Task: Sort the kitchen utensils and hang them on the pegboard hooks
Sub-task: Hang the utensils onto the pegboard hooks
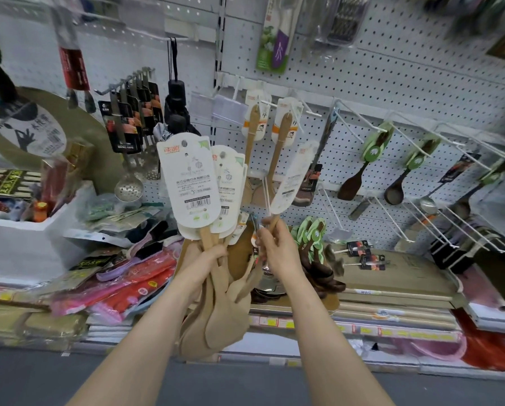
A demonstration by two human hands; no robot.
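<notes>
My left hand (206,259) grips a bunch of several wooden spatulas (216,291) by their handles, blades down, white label cards (191,183) fanned upward. My right hand (274,247) pinches the handle of one more carded wooden spatula (292,180), held up and tilted right in front of the white pegboard (392,83). Two wooden spatulas (252,136) hang on white hooks (270,104) just behind it.
Dark wooden spoons with green cards (375,150) hang to the right on long hooks; steel skimmers (128,183) and a black umbrella (176,112) hang at left. The shelf below holds green-carded dark utensils (312,244), flat cardboard boxes (392,276) and pink packets (134,279).
</notes>
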